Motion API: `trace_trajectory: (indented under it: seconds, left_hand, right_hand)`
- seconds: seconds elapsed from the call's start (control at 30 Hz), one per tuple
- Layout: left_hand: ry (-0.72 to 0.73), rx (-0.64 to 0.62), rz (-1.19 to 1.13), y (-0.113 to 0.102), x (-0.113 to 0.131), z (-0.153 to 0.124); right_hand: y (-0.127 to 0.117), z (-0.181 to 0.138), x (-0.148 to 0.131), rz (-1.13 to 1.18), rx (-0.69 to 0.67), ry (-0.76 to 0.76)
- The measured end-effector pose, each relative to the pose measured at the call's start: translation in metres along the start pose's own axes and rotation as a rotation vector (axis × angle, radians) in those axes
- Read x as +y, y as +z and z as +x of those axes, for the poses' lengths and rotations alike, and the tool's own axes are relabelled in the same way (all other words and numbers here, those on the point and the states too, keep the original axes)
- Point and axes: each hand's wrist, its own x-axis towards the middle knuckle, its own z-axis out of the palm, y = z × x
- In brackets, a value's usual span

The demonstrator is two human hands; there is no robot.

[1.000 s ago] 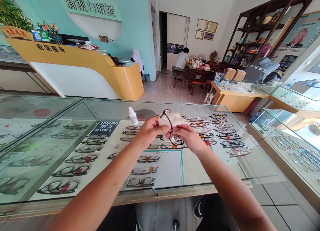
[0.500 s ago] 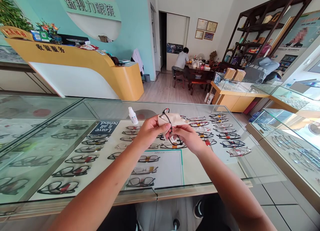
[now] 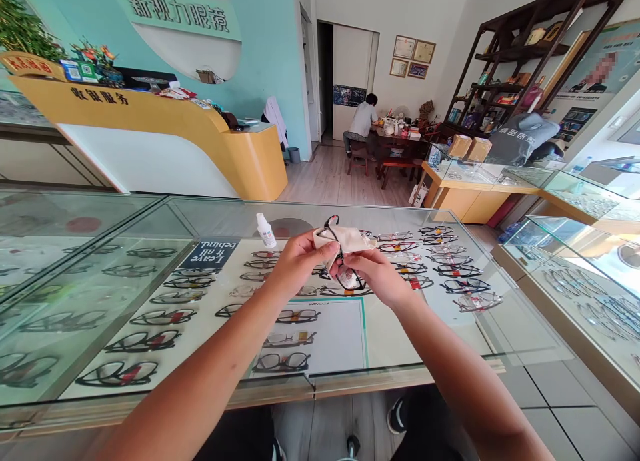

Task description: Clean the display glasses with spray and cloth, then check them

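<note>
Above the glass showcase (image 3: 400, 354), a pair of black-framed eyeglasses (image 3: 354, 284) is held up between my hands, turned on end. A cream cleaning cloth (image 3: 357, 240) is folded over the upper lens. My left hand (image 3: 303, 258) is closed with its thumb pressing the cloth against that lens. My right hand (image 3: 373, 268) pinches the frame near its middle and touches the cloth's lower edge; its fingertips are partly hidden. A small white spray bottle (image 3: 267, 233) stands upright on the glass to the left of my hands.
Under the glass lie several rows of eyeglasses (image 3: 143, 341) and a dark blue sign (image 3: 207, 256). A yellow and white counter (image 3: 255, 161) stands beyond at left. One person (image 3: 361, 122) sits at a far table; another (image 3: 525, 138) is bent behind the right-hand showcase.
The cloth and my left fingers have shifted very slightly to the left on the lens. Both hands keep their grip, and the bottle has stayed put.
</note>
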Motion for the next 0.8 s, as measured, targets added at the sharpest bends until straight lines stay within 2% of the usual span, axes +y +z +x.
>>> trace_trajectory:
  seconds: [0.4, 0.7, 0.8]
  left_hand:
    - [0.047, -0.053, 0.001, -0.0029, -0.0057, -0.0011]
    - [-0.003, 0.004, -0.041, -0.0021, -0.0061, -0.0003]
    - [-0.041, -0.02, -0.09, -0.0048, -0.0034, -0.0001]
  right_hand:
    - [0.0046, -0.0016, -0.0055, -0.001, -0.019, 0.009]
    - [0.0051, -0.0019, -0.0043, 0.013, 0.005, 0.026]
    - [0.0043, -0.0018, -0.0042, 0.043, 0.023, 0.042]
